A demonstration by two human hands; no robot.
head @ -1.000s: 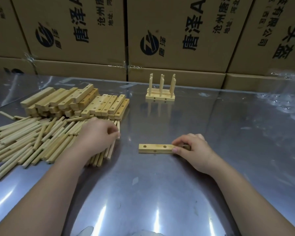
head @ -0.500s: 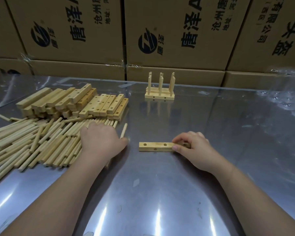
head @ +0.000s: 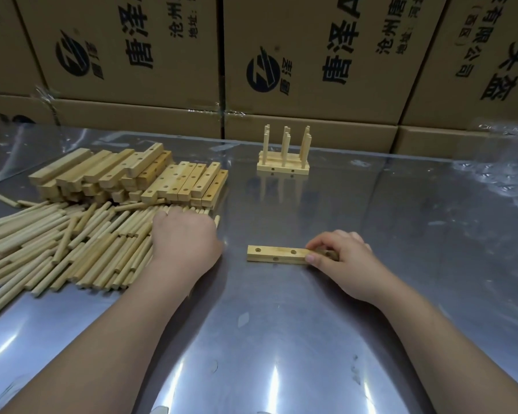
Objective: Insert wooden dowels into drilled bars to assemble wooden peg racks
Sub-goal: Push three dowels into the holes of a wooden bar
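Since a second ago the left hand (head: 186, 243) has edged right along the dowel pile (head: 57, 243), while the right hand (head: 344, 261) has stayed put. Cardboard boxes (head: 305, 55) wall the far side of the steel desk (head: 371, 219). Dowels spread at the left, with a stack of drilled bars (head: 126, 174) behind them. A finished rack (head: 283, 162) stands far centre. Near centre lies one bar (head: 275, 254), its holes empty, with the right hand pinching its right end. The left hand's fingers are hidden, so I cannot tell whether it grasps a dowel. Most of the work looks undone.
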